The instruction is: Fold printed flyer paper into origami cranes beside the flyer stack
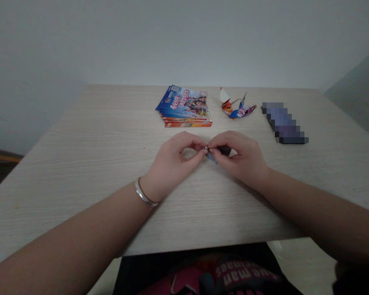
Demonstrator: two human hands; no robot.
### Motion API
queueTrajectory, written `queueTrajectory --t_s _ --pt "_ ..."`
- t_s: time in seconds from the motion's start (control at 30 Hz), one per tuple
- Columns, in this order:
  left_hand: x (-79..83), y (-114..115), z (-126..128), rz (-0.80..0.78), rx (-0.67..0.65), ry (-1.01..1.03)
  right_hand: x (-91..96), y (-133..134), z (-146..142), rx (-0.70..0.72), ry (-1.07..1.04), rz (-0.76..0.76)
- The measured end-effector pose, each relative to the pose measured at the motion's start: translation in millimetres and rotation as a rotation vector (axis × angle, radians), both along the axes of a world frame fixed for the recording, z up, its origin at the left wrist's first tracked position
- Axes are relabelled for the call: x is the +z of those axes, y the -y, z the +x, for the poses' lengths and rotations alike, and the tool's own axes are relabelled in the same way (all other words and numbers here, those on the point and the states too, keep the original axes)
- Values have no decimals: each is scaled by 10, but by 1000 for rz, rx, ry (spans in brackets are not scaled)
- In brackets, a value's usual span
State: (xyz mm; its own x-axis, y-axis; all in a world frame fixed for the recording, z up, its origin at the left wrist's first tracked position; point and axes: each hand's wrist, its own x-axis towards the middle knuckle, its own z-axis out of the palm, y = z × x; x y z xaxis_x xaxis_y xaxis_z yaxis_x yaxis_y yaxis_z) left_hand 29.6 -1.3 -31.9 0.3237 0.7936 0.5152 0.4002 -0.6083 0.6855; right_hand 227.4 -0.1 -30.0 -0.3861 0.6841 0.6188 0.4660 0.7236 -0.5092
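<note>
Close together over the middle of the table, my two hands pinch one small folded paper [212, 157]. My left hand [176, 157], with a silver bangle at the wrist, grips its left end between thumb and forefinger. On the other side my right hand [241, 157] is closed on the paper too, thumb and forefinger pressed together. A bluish piece shows below the fingertips and a dark part shows inside the right hand's curl. Most of the paper is hidden by the fingers, so its folded shape is unclear.
Behind my hands lies a fanned stack of colourful printed leaflets [184, 104]. Right of it sit folded paper cranes [238, 110] made from similar printed paper. A phone-like dark slab [284, 123], its face pixelated, rests farther right on the pale wooden table [95, 135]. A wall [184, 41] stands behind.
</note>
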Motion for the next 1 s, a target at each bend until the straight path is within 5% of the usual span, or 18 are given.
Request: queueTrajectory --t_s 0.4,0.77,1.0 --pt "38 11 -9 108 -59 -75 -28 -49 -17 36 -85 -168" --pt "92 30 -25 221 -87 -250 34 -20 -30 58 -34 -145" --pt "87 2 -65 278 -40 -303 16 -45 -12 111 -131 -309"
